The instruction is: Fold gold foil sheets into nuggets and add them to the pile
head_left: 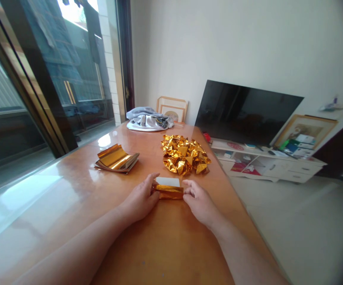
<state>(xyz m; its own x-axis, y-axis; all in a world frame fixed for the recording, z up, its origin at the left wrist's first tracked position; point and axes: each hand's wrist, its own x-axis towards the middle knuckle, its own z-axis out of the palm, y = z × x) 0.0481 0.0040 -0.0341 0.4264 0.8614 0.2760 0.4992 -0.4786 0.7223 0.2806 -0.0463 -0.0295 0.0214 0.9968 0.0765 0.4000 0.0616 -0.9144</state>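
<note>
Between my two hands is a sheet of gold foil paper [169, 190], its near part folded over and its pale back showing at the far side. My left hand [146, 196] pinches the sheet's left end, fingers closed on it. At the right end, my right hand [196, 198] grips the same sheet between thumb and fingers. Just beyond my right hand lies a heap of folded gold foil pieces [184, 152]. A stack of flat gold foil sheets [116, 159] rests to the left, its top sheets curling up.
The glossy wooden table [147, 245] runs away from me, its right edge beside my right forearm. Folded clothes [147, 120] and picture frames [173, 109] are at its far end. A television [245, 113] stands on a white cabinet [272, 164] beyond the right edge.
</note>
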